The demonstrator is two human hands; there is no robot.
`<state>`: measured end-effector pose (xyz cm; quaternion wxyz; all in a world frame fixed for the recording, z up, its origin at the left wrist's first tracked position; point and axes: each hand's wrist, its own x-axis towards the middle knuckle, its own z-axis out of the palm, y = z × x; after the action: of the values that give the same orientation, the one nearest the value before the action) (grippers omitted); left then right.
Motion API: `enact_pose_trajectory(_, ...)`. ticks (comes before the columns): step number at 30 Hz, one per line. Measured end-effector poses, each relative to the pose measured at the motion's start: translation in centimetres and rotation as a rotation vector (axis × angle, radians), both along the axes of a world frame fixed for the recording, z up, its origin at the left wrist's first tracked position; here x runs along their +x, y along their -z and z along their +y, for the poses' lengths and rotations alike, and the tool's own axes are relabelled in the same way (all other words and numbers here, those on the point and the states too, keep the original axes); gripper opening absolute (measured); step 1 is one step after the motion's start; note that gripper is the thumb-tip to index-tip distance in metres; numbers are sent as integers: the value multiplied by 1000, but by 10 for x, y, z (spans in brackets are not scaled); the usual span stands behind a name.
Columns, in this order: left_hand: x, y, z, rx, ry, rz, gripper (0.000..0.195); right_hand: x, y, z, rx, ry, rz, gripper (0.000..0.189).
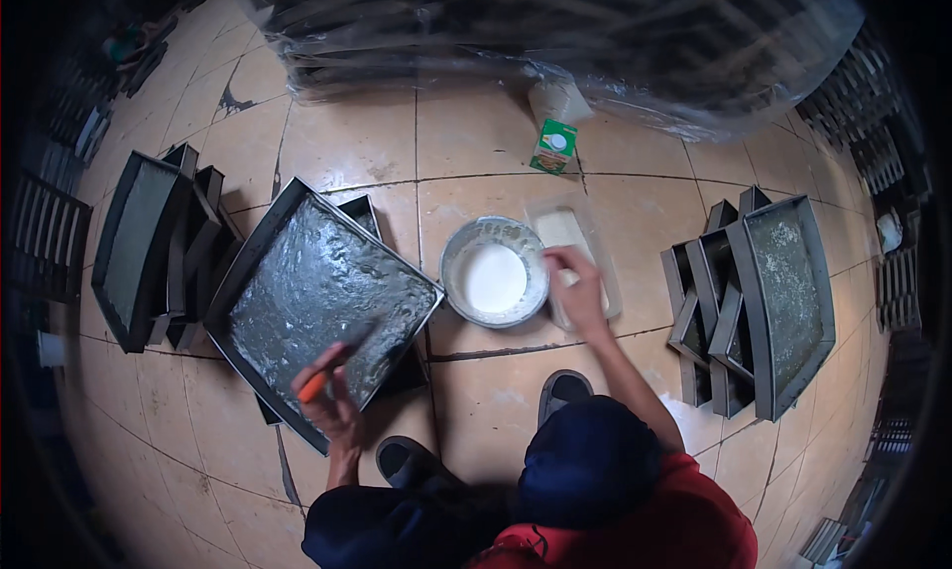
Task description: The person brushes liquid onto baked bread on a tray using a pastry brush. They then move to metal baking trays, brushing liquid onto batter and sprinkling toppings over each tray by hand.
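Note:
My left hand [331, 390] holds a tool by its orange handle [312, 387]; its dark, blurred blade or brush end [362, 336] lies over the large metal tray. That tray [260, 405] rests at a slant on other trays, its inside coated with a glossy grey-looking layer. A round metal bowl [494, 271] of white contents stands between my hands. At the bowl's right rim is my right hand [576, 282], fingers bent; whether they grip the rim cannot be told. Beneath that hand, a clear plastic container [606, 271] holds pale material [561, 230].
Stacked metal trays stand at left [137, 249] and right [792, 294]. A green carton [554, 146] and a clear bag [559, 104] lie beyond the bowl, before a plastic-wrapped stack [558, 33]. A person [126, 44] is at the far upper left.

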<state>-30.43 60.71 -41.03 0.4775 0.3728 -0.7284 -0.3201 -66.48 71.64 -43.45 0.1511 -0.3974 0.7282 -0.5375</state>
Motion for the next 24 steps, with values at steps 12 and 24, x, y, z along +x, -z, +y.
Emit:
enact_pose_trajectory(12,67,-1,3,129,-322,266,25,-51,83,80,541,-91,322,21)
enact_pose_trajectory(24,153,-9,19,176,-541,284,22,-84,11,11,375,-52,-590,28)
